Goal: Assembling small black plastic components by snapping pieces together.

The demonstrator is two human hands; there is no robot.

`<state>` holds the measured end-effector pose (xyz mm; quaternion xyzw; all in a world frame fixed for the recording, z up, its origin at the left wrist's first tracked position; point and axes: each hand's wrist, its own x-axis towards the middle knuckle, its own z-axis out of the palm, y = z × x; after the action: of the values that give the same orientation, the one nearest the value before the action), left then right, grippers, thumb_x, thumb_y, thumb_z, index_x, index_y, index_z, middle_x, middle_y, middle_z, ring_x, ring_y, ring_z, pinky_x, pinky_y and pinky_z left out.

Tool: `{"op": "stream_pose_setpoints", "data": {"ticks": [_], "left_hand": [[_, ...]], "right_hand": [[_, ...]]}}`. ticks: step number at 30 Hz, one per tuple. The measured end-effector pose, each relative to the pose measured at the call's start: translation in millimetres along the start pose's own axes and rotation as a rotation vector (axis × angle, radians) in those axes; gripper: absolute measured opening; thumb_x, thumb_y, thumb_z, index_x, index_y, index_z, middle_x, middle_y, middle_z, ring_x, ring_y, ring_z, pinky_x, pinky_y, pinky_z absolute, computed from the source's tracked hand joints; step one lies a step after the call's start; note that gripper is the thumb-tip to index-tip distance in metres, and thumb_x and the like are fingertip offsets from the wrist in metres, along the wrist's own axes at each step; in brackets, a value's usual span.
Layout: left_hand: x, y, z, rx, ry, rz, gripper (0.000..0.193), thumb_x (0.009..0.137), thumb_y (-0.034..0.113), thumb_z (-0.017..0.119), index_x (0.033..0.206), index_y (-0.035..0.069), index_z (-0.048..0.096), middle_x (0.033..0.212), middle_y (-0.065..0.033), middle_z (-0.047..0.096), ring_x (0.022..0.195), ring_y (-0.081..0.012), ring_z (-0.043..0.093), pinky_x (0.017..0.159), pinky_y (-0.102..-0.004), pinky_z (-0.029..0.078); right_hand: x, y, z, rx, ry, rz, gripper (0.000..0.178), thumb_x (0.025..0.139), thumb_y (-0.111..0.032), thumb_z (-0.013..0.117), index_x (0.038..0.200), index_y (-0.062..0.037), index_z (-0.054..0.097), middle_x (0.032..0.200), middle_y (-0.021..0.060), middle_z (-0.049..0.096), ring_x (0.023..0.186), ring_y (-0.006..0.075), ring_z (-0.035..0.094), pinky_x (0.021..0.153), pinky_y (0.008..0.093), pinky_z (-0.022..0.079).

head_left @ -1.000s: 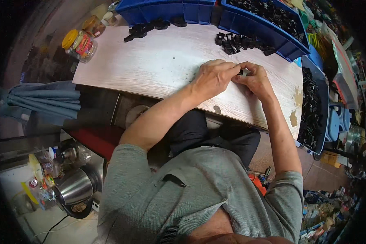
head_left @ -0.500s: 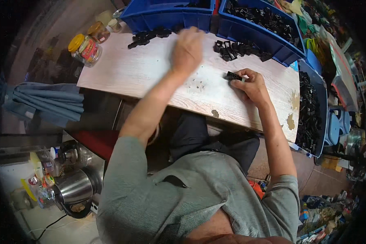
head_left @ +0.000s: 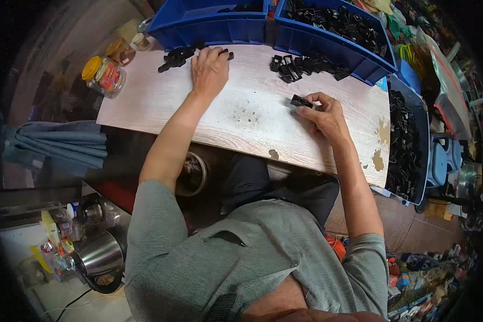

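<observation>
My right hand [head_left: 329, 117] pinches a small black plastic part [head_left: 299, 100] between thumb and fingers, just above the white wood-grain table [head_left: 169, 102]. My left hand [head_left: 210, 70] lies at the far left, fingers curled downward at a loose pile of flat black plastic parts [head_left: 177, 57]. Its fingertips are hidden, and what they grip cannot be made out. A second heap of boxier black plastic parts [head_left: 291, 71] rests on the table beyond my right hand.
At the back stand a blue bin [head_left: 212, 31] and another blue bin [head_left: 333, 49] full of black parts. A third bin [head_left: 427, 150] sits at the right edge. Yellow-lidded jars [head_left: 105, 78] stand at the table's left corner. Below the near edge is a round bucket [head_left: 204, 180].
My left hand has moved left, toward the pile of flat parts. The right hand keeps its hold on the black part, while the whole view has shifted slightly.
</observation>
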<state>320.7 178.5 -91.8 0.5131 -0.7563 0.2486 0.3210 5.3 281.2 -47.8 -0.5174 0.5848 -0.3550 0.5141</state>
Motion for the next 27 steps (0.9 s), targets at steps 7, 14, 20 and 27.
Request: {"op": "stream_pose_setpoints", "data": {"ticks": [7, 14, 20, 27], "left_hand": [[-11, 17, -21, -0.111, -0.131, 0.071, 0.015, 0.085, 0.011, 0.071, 0.100, 0.009, 0.074, 0.100, -0.0070, 0.073, 0.094, -0.0292, 0.066, 0.080, -0.0418, 0.053], [-1, 46, -41, -0.107, -0.334, -0.009, 0.014, 0.091, 0.016, 0.067, 0.101, 0.010, 0.075, 0.084, -0.0133, 0.071, 0.080, -0.0322, 0.069, 0.073, -0.0429, 0.055], [11, 66, -62, -0.241, -0.523, 0.005, 0.021, 0.088, 0.020, 0.066, 0.097, 0.002, 0.071, 0.085, -0.0206, 0.070, 0.082, -0.0372, 0.070, 0.077, -0.0474, 0.056], [12, 61, -64, -0.258, -0.593, 0.026, 0.030, 0.095, 0.024, 0.063, 0.111, 0.000, 0.072, 0.094, -0.0212, 0.072, 0.090, -0.0398, 0.068, 0.083, -0.0479, 0.053]], "right_hand": [[-3, -2, -12, 0.267, -0.003, 0.106, 0.026, 0.083, -0.014, 0.082, 0.096, -0.0069, 0.061, 0.057, 0.0016, 0.054, 0.042, 0.0119, 0.052, 0.039, 0.0285, 0.042], [4, 13, -93, 0.219, 0.320, 0.123, 0.017, 0.087, -0.016, 0.077, 0.097, -0.0075, 0.066, 0.055, -0.0001, 0.047, 0.046, 0.0139, 0.055, 0.045, 0.0325, 0.053], [12, 31, -174, 0.402, 0.774, 0.047, 0.036, 0.082, -0.017, 0.083, 0.114, -0.0042, 0.070, 0.068, 0.0025, 0.056, 0.056, 0.0197, 0.065, 0.053, 0.0366, 0.059], [36, 19, -138, 0.153, 0.534, 0.041, 0.048, 0.083, -0.010, 0.081, 0.127, -0.0038, 0.064, 0.064, 0.0019, 0.055, 0.052, 0.0142, 0.058, 0.050, 0.0319, 0.053]]}}
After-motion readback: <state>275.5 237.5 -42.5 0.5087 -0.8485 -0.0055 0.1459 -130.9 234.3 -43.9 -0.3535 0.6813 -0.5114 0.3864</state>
